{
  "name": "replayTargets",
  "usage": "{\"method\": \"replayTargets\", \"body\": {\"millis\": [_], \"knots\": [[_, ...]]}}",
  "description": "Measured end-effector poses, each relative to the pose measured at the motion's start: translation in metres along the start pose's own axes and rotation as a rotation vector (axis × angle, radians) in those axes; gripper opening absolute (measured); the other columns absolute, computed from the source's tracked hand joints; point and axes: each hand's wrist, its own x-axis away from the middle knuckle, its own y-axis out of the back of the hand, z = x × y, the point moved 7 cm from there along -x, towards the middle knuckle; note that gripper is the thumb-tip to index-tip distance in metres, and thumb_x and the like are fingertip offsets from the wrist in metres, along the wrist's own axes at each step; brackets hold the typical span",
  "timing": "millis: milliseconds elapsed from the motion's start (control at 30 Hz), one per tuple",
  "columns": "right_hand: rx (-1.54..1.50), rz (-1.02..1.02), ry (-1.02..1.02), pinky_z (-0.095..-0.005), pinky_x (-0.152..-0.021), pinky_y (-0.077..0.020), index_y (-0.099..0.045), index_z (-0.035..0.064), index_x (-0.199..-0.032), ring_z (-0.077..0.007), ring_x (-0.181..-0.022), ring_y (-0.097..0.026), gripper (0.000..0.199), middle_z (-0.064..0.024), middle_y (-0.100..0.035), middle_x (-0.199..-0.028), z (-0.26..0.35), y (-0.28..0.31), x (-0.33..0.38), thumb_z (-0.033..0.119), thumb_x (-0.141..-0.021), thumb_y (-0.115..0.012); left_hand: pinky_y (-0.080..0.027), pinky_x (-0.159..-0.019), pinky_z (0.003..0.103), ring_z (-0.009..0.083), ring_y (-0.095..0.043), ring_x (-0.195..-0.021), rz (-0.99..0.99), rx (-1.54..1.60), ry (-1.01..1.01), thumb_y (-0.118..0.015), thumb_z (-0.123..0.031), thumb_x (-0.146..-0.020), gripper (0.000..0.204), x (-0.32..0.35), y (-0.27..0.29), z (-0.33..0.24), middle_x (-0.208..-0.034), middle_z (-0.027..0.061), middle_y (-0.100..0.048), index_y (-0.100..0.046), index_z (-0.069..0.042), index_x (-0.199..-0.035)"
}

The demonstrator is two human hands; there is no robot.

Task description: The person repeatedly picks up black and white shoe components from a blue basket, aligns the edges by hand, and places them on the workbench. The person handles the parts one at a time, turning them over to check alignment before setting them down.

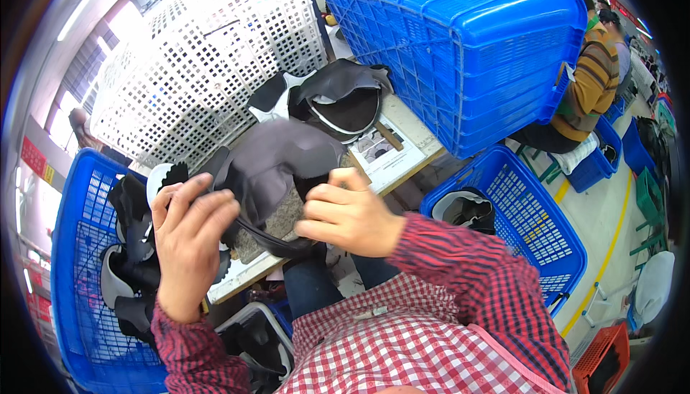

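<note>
A dark grey shoe upper [277, 153], smeared by motion in places, is on a rough grey block [282, 216] at the near edge of the work table. My right hand [350, 214] is closed on the right side of this upper, its fingers curled at the edge. My left hand [192, 225] is raised at the upper's left side, slightly blurred, with fingers bent and apart and nothing visible in them. Whether its fingertips touch the upper is hard to make out. Behind, another black and grey shoe upper [345, 96] with a white edge rests on the table.
White perforated crates [215, 56] and a large blue crate [460, 42] stand behind the table. A blue basket [90, 286] with black and white pieces is at left. Another blue basket [535, 225] holds an upper at right. A person in a striped top [593, 78] sits beyond.
</note>
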Motion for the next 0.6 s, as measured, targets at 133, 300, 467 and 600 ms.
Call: {"method": "replayTargets", "body": {"millis": [133,300,467,600], "knots": [[-0.086,-0.106,-0.109,-0.038,-0.094,-0.0427,-0.066,0.014,-0.089,-0.018,-0.097,-0.06,0.007,0.002,-0.059,-0.089,-0.004,-0.074,-0.012,0.017,-0.084,-0.063,-0.05,-0.1,0.045,0.0355,-0.064,-0.113,-0.012,0.55,0.345,-0.064,0.007,-0.085,0.057,0.024,-0.076,-0.02,-0.125,0.0181,-0.067,-0.06,-0.003,-0.141],[-0.21,0.056,-0.08,-0.042,-0.105,-0.0411,-0.071,0.0142,-0.112,-0.0212,-0.123,-0.06,0.027,0.0,-0.068,-0.113,-0.018,-0.09,0.018,0.018,-0.085,-0.068,-0.051,-0.101,0.045,0.0394,-0.063,-0.117,0.128,0.728,0.641,-0.08,-0.002,-0.083,0.082,0.092,-0.162,-0.048,-0.135,0.0209,-0.062,-0.041,0.0,-0.155],[-0.179,0.072,-0.457,-0.042,-0.099,-0.0422,-0.071,0.0189,-0.124,-0.0243,-0.113,-0.062,0.051,-0.0001,-0.069,-0.118,-0.079,-0.059,0.058,0.027,-0.076,-0.088,-0.056,-0.083,0.042,0.0343,-0.066,-0.1,0.043,0.74,0.634,-0.08,0.001,-0.081,0.056,0.102,-0.175,-0.039,-0.114,0.0153,-0.066,-0.065,-0.006,-0.134],[-0.573,0.056,-0.532,-0.0364,-0.076,-0.0528,-0.077,0.0105,-0.096,-0.023,-0.083,-0.067,0.019,-0.003,-0.072,-0.087,-0.087,-0.076,0.059,0.02,-0.083,-0.086,-0.055,-0.075,0.041,0.0327,-0.064,-0.09,0.055,0.814,0.618,-0.079,0.004,-0.08,0.048,0.084,-0.175,-0.045,-0.1,0.0141,-0.063,-0.07,-0.006,-0.126]]}}
